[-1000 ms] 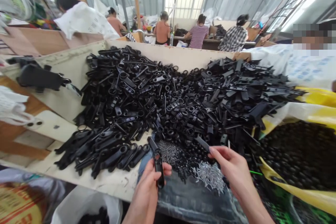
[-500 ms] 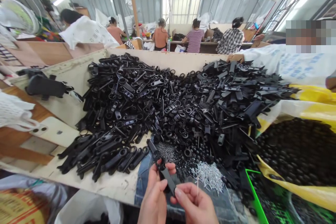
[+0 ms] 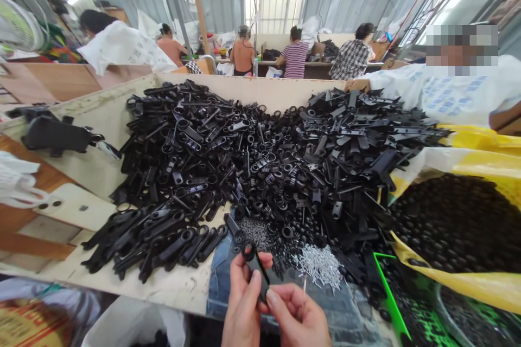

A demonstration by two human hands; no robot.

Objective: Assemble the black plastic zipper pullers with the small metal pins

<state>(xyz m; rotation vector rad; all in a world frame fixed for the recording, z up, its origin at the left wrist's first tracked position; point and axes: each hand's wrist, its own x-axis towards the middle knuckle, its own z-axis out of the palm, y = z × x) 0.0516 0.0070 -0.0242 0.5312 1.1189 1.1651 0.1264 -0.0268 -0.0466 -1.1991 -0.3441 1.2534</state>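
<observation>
My left hand (image 3: 243,303) pinches a black plastic part with a ring end (image 3: 255,267), held upright near the table's front edge. My right hand (image 3: 299,317) touches the part's lower end, fingers curled, with a thin silver pin (image 3: 305,283) sticking up between thumb and finger. Just beyond the hands lie a heap of silver pins (image 3: 319,265) and small black rings (image 3: 285,233). A big pile of black plastic parts (image 3: 260,157) covers the table. A neat row of longer black pieces (image 3: 158,241) lies to the left.
A yellow sack of small black beads (image 3: 456,222) stands at right, a green crate edge (image 3: 386,295) below it. A person in white (image 3: 443,92) reaches onto the pile at far right. A white phone (image 3: 65,203) lies at left. Several people work at benches behind.
My right hand came back from the pile, picked up a pin and joined the left hand at the black part. The view shifted slightly.
</observation>
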